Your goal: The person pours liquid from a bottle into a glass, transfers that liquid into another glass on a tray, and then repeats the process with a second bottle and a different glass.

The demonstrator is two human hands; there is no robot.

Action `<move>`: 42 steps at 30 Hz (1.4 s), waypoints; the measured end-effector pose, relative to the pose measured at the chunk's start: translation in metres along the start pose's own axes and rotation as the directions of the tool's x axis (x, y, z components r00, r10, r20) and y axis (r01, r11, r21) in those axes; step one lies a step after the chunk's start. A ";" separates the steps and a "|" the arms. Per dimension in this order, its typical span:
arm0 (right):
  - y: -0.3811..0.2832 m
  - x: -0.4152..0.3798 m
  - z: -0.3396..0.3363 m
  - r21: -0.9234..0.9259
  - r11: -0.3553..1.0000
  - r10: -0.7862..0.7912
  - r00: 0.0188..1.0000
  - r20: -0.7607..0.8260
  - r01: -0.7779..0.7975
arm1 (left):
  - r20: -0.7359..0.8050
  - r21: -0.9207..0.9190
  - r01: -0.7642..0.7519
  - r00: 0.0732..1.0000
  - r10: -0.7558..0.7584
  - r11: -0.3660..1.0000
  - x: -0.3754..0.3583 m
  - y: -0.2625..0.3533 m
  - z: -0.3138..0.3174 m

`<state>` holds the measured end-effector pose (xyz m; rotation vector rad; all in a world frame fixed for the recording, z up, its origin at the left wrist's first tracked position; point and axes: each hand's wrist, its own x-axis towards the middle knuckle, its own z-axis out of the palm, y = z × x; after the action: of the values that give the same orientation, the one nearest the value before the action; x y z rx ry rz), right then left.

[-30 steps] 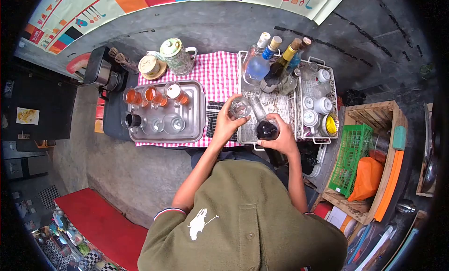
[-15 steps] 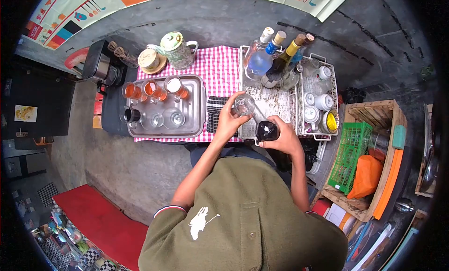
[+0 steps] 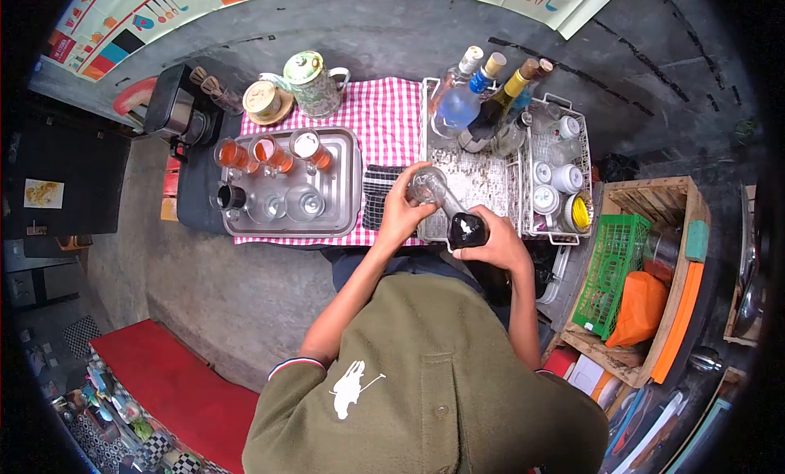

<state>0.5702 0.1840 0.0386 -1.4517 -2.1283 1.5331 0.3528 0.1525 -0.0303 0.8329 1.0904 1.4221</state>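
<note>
Pour in hand: my left hand (image 3: pixel 401 215) wraps an empty glass (image 3: pixel 425 184), my right hand (image 3: pixel 500 247) clasps the tilted dark bottle (image 3: pixel 463 224), both right of the steel tray (image 3: pixel 347 197), where three glasses stand filled and others wait.

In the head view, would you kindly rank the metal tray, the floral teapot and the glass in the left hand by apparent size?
Largest to smallest, as they look:
1. metal tray
2. floral teapot
3. glass, held in the left hand
The glass sits nearer the camera, yet looks smallest.
</note>
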 end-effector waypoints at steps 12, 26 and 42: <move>0.004 0.001 -0.003 -0.079 0.997 0.026 0.998 0.058 -0.022 | -0.037 0.143 -0.017 0.999 0.022 0.990 -0.002 -0.015 -0.002; 0.007 0.005 -0.002 -0.046 0.998 0.056 0.993 0.103 -0.052 | -0.027 0.250 -0.053 0.998 0.061 0.967 -0.002 -0.022 -0.007; 0.002 0.007 -0.004 -0.079 0.996 0.059 0.993 0.105 -0.051 | -0.032 0.282 -0.052 0.997 0.063 0.958 0.000 -0.022 -0.008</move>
<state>0.5703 0.1923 0.0360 -1.4963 -2.2491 1.6001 0.3530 0.1505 -0.0531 1.0491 1.3296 1.3541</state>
